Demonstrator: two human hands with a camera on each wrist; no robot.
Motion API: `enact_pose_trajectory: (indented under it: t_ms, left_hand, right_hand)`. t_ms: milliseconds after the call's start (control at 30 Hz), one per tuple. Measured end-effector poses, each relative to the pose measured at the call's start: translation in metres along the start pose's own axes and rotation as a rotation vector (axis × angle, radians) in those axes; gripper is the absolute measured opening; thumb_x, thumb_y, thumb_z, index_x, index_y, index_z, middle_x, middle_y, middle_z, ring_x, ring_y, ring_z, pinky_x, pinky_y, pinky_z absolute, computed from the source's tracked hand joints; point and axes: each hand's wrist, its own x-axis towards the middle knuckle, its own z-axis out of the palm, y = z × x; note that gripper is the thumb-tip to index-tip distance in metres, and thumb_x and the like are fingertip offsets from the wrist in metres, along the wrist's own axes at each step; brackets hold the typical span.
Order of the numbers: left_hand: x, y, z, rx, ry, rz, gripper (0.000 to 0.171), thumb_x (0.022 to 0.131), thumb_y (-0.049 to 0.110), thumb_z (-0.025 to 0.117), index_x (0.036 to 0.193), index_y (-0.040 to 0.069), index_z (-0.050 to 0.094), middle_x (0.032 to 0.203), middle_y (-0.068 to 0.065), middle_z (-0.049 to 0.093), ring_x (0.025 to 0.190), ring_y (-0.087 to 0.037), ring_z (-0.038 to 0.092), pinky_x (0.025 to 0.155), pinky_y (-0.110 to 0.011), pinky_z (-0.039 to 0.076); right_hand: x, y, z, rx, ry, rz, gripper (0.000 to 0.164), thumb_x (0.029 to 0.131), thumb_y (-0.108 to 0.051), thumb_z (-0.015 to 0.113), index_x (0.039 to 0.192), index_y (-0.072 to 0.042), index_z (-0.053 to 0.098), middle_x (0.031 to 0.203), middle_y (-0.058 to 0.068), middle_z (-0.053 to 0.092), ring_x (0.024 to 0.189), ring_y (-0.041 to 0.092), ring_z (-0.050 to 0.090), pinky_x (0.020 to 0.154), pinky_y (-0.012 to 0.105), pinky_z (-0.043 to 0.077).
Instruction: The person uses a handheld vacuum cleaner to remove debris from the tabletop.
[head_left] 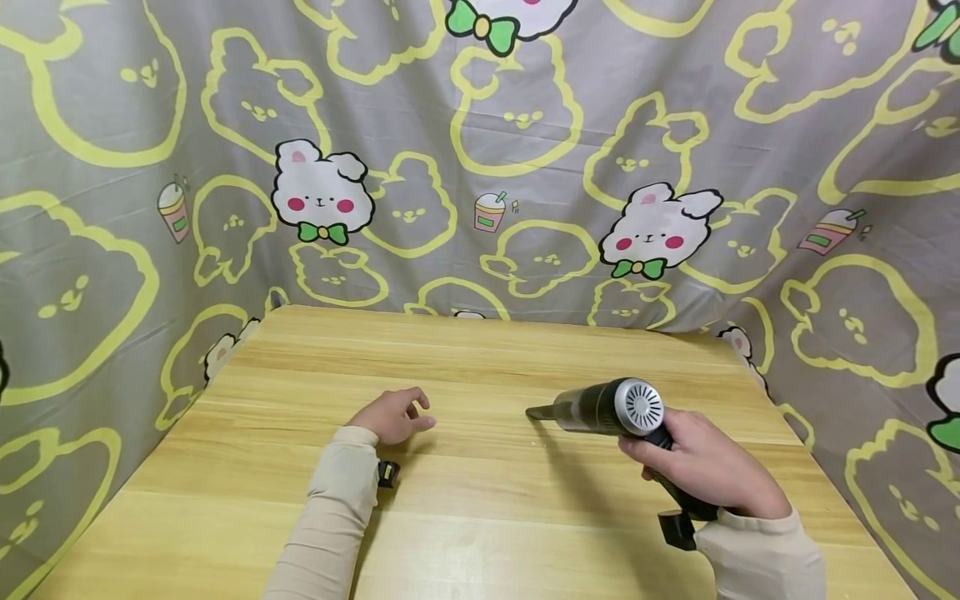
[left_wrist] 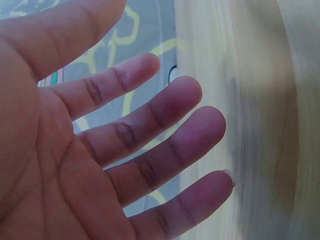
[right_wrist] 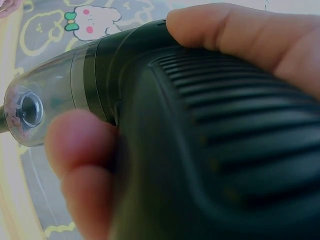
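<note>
My right hand (head_left: 720, 462) grips the ribbed black handle of a handheld vacuum cleaner (head_left: 600, 407), with fingers wrapped round it in the right wrist view. The vacuum has a silver vented end cap, and its narrow dark nozzle points left, low over the wooden table (head_left: 465, 517); whether the tip touches the wood I cannot tell. Through its clear dust cup (right_wrist: 50, 85), some pinkish bits show around a round inner part. Tiny light specks (head_left: 538, 443) lie on the table near the nozzle. My left hand (head_left: 392, 415), holding nothing, is left of the nozzle, fingers loosely bent.
A grey curtain (head_left: 420, 125) printed with yellow outlines and white rabbits hangs behind the table and along both sides. Black wrist devices (head_left: 387, 473) sit at both sleeves. The vacuum casts a long shadow toward the table's front.
</note>
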Motion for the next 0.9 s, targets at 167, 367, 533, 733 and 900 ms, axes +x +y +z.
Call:
enact_pose_trajectory:
  t_ms: [167,367,533,733,900]
  left_hand:
    - [0.0,0.0021,0.0006,0.002,-0.013,0.001,0.025,0.093,0.027,0.062,0.111,0.009,0.057,0.098,-0.011,0.063,0.085,-0.023,0.059,0.076,-0.043,0.05]
    - [-0.0002,0.003,0.0008,0.007,-0.016,-0.006,0.025,0.093,0.027,0.062,0.111,0.009,0.057,0.098,-0.01,0.063,0.085,-0.022,0.059,0.076,-0.043,0.05]
    - [-0.0006,0.0028,0.0005,0.012,-0.011,0.0,0.026,0.093,0.027,0.062,0.111,0.009,0.057,0.1,-0.011,0.064,0.086,-0.023,0.059,0.076,-0.044,0.05]
    - [-0.0007,0.0024,0.0006,0.005,-0.01,0.005,0.026,0.093,0.028,0.062,0.111,0.009,0.057,0.099,-0.011,0.064,0.084,-0.022,0.059,0.076,-0.044,0.05]
    - [-0.0007,0.0016,0.0002,0.006,-0.007,0.008,0.026,0.093,0.027,0.062,0.111,0.009,0.057,0.098,-0.011,0.064,0.084,-0.022,0.059,0.076,-0.044,0.05]
  right_hand:
    - [0.0002,0.0006,-0.0001,0.0,0.007,0.006,0.027,0.093,-0.033,0.061,0.104,-0.009,0.061,0.07,-0.003,0.062,0.06,0.009,0.059,0.064,0.034,0.049]
    - [0.0012,0.0026,0.0001,0.005,0.019,0.007,0.026,0.092,-0.033,0.062,0.105,-0.01,0.061,0.072,-0.002,0.063,0.061,0.009,0.059,0.064,0.034,0.049]
    - [0.0021,0.0042,0.0005,-0.002,0.032,-0.002,0.025,0.092,-0.033,0.062,0.102,-0.01,0.061,0.071,-0.003,0.063,0.06,0.008,0.06,0.065,0.033,0.049]
    - [0.0022,0.0058,-0.0006,-0.023,0.043,0.003,0.025,0.092,-0.033,0.061,0.1,-0.01,0.061,0.068,-0.003,0.062,0.061,0.008,0.059,0.064,0.034,0.048]
    - [0.0022,0.0062,-0.0017,-0.025,0.041,0.004,0.024,0.093,-0.033,0.061,0.1,-0.01,0.061,0.067,-0.003,0.062,0.061,0.008,0.059,0.063,0.034,0.048]
